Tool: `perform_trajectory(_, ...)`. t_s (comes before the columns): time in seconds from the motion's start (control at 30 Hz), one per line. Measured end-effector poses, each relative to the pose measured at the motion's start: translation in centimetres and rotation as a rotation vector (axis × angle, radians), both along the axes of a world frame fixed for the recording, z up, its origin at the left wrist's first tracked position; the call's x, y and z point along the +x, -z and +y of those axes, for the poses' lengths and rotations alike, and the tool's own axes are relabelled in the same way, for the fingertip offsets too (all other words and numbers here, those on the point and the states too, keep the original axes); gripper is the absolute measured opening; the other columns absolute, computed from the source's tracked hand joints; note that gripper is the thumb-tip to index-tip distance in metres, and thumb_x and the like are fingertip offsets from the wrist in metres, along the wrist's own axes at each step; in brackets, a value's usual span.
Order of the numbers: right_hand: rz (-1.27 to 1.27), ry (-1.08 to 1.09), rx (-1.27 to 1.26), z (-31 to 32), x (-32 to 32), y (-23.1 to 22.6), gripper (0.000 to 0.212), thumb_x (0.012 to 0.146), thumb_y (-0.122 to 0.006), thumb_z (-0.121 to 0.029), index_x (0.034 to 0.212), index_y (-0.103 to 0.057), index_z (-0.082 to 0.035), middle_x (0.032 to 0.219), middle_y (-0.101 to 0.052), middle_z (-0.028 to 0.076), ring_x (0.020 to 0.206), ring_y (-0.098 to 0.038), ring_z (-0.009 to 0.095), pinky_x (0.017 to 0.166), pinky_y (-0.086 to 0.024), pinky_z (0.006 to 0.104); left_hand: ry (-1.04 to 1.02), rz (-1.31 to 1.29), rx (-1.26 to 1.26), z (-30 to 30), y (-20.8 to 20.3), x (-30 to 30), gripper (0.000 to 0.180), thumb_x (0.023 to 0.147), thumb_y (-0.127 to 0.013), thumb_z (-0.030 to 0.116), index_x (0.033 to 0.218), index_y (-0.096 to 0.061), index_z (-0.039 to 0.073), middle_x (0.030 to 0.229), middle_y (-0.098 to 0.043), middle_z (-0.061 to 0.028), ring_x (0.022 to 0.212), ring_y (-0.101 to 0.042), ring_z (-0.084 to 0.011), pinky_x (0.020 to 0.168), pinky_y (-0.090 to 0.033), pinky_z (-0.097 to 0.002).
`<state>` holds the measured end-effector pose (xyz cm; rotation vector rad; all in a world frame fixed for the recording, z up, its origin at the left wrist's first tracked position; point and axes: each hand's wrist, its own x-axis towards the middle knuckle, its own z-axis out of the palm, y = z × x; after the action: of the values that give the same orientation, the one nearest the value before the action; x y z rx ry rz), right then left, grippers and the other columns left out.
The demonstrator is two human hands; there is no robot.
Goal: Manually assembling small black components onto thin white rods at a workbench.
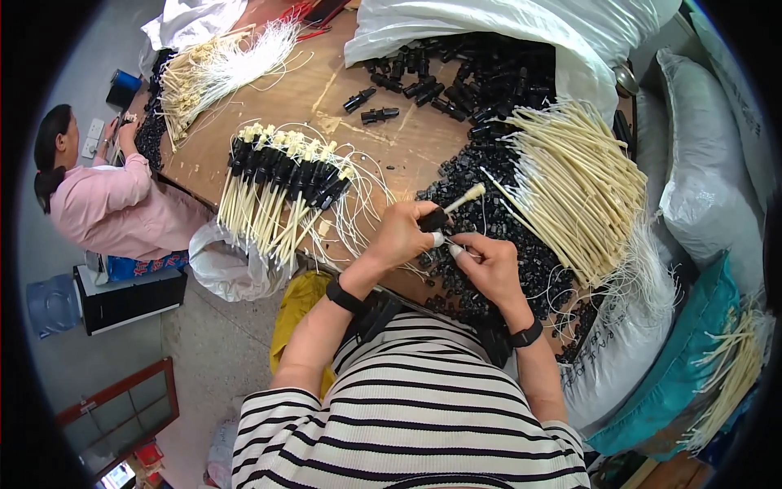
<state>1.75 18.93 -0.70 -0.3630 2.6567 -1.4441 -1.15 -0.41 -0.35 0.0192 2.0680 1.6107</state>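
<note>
My left hand (pixel 401 236) is closed around a black plastic fitting (pixel 434 219), from which a cream-coloured tube (pixel 466 198) with a wider tip points up to the right. Close beside it, my right hand (pixel 491 265) is pinched, its thumb and forefinger meeting near the left fingertips. What lies in that pinch is too small to make out. White covers wrap some of my fingertips. Beneath and around both hands spreads a pile of small black pieces (pixel 521 236). A row of assembled black fittings with cream tubes (pixel 285 175) lies to the left, white wires trailing from it.
A bundle of cream tubes (pixel 574 191) lies to the right. Larger black fittings (pixel 444 90) spill from a white sack (pixel 505 24) at the back. Another bundle with white wires (pixel 220 69) lies far left, near a person in pink (pixel 114 200). Filled sacks (pixel 709 155) stand at the right.
</note>
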Motion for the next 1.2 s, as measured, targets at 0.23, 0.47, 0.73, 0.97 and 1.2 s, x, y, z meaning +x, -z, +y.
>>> perform_trajectory(0.23, 0.294, 0.100, 0.167, -0.6, -0.3, -0.3, 0.013, 0.079, -0.068, -0.008, 0.091, -0.072, -0.006, 0.065, -0.064, 0.010, 0.051, -0.061, 0.019, 0.049, -0.046, 0.0292, 0.052, 0.583, -0.386, -0.7, 2.0, 0.9, 0.041, 0.070, -0.053, -0.006, 0.109, -0.062, 0.002, 0.090, -0.060, -0.0168, 0.091, -0.059, -0.0369, 0.078, -0.047, -0.0409)
perform_trajectory(0.47, 0.283, 0.093, 0.154, -0.9, -0.3, 0.8, 0.013, 0.078, -0.067, -0.010, 0.090, -0.071, -0.008, 0.064, -0.063, 0.012, 0.053, -0.062, 0.028, 0.049, -0.047, 0.0345, 0.090, 0.595, -0.348, -0.1, 1.7, 1.3, 0.041, 0.069, -0.052, -0.005, 0.108, -0.062, 0.003, 0.089, -0.060, -0.0169, 0.090, -0.059, -0.0374, 0.077, -0.047, -0.0424)
perform_trajectory(0.73, 0.257, 0.055, 0.137, -0.5, 0.0, 1.1, 0.011, 0.079, -0.068, -0.011, 0.089, -0.072, -0.010, 0.064, -0.064, 0.010, 0.052, -0.062, 0.026, 0.048, -0.047, 0.0335, 0.030, 0.065, -0.211, 0.9, -2.4, 0.4, 0.036, 0.077, -0.057, 0.000, 0.112, -0.061, 0.003, 0.095, -0.064, -0.0155, 0.088, -0.064, -0.0295, 0.079, -0.049, -0.0351)
perform_trajectory(0.97, 0.334, 0.035, 0.179, 0.0, -0.2, 0.0, 0.014, 0.078, -0.069, -0.008, 0.092, -0.072, -0.006, 0.070, -0.067, 0.011, 0.053, -0.063, 0.022, 0.050, -0.047, 0.0291, -0.042, 0.435, -0.198, 0.1, 1.4, 1.1, 0.037, 0.075, -0.057, -0.002, 0.111, -0.060, 0.004, 0.092, -0.063, -0.0158, 0.085, -0.063, -0.0315, 0.076, -0.048, -0.0370)
perform_trajectory(1.2, 0.312, 0.024, 0.196, -0.3, -0.4, 0.1, 0.014, 0.079, -0.068, -0.008, 0.092, -0.073, -0.007, 0.068, -0.066, 0.011, 0.053, -0.063, 0.021, 0.049, -0.047, 0.0290, 0.070, 0.621, -0.364, 0.1, 2.1, 1.7, 0.040, 0.068, -0.054, -0.003, 0.107, -0.061, 0.003, 0.089, -0.062, -0.0178, 0.089, -0.059, -0.0386, 0.078, -0.047, -0.0438)
